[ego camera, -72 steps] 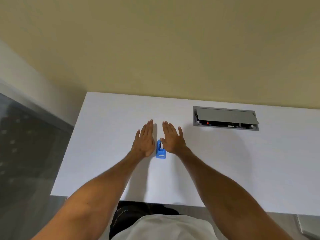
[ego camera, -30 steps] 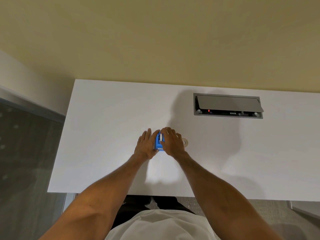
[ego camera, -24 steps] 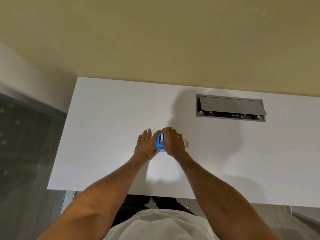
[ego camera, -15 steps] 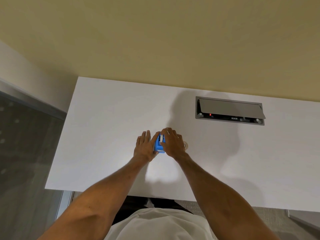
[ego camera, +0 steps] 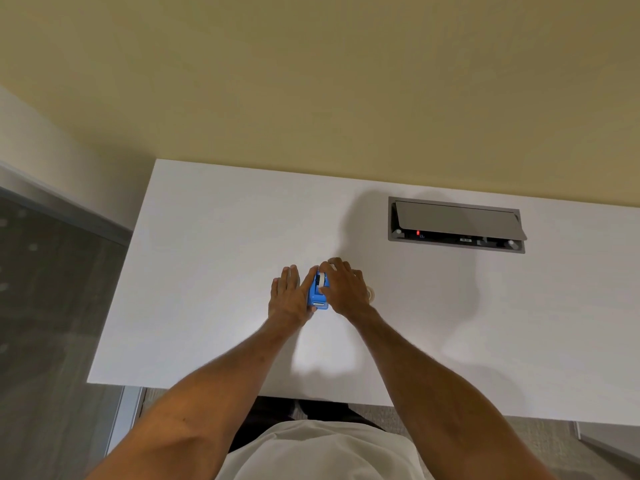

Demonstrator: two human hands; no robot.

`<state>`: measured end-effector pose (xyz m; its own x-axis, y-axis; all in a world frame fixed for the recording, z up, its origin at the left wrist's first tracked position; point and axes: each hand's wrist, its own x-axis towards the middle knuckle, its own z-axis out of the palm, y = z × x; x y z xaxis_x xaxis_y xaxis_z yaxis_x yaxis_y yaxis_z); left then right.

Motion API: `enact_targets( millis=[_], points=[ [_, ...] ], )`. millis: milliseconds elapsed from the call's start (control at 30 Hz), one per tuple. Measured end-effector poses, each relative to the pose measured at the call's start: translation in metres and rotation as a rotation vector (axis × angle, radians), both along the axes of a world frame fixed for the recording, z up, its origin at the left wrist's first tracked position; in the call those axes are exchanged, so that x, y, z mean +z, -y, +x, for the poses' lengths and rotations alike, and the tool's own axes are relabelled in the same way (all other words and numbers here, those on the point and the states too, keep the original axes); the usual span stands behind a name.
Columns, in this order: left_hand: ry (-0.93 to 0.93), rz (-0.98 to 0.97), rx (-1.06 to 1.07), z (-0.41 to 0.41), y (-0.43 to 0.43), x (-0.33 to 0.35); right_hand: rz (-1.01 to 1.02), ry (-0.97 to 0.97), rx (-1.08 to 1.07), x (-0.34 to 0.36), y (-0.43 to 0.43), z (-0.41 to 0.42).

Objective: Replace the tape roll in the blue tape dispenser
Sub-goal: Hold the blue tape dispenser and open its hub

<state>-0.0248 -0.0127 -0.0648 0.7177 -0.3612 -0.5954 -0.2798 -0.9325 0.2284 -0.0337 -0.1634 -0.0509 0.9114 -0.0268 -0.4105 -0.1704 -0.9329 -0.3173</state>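
The small blue tape dispenser (ego camera: 318,296) stands on the white table (ego camera: 207,271) between my hands. My left hand (ego camera: 289,299) presses against its left side, thumb and index finger along the blue body. My right hand (ego camera: 346,289) curls over the dispenser's top and right side, fingertips on a white tape roll (ego camera: 322,278) seated in it. A second, pale roll of tape (ego camera: 370,292) lies on the table just behind my right hand, mostly hidden by it.
A grey cable box (ego camera: 455,224) with a half-raised lid is set into the table at the back right. A yellow wall rises behind the table. A dark glass panel (ego camera: 52,306) stands to the left. The table's near edge runs just above my torso.
Since 2.4 s ago both hands have closed from lying flat beside the dispenser onto it. Over the last second the hands have hardly moved; only the camera has shifted slightly.
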Motion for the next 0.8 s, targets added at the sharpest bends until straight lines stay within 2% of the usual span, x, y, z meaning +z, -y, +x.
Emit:
enact_targets(
  millis=[567, 800],
  points=[
    [0.015, 0.018, -0.052, 0.002, -0.004, 0.003, -0.017, -0.001, 0.036, 0.009, 0.003, -0.004],
    [-0.155, -0.075, -0.046, 0.008, -0.01, 0.015, 0.064, 0.062, -0.062, 0.018, 0.007, -0.018]
  ],
)
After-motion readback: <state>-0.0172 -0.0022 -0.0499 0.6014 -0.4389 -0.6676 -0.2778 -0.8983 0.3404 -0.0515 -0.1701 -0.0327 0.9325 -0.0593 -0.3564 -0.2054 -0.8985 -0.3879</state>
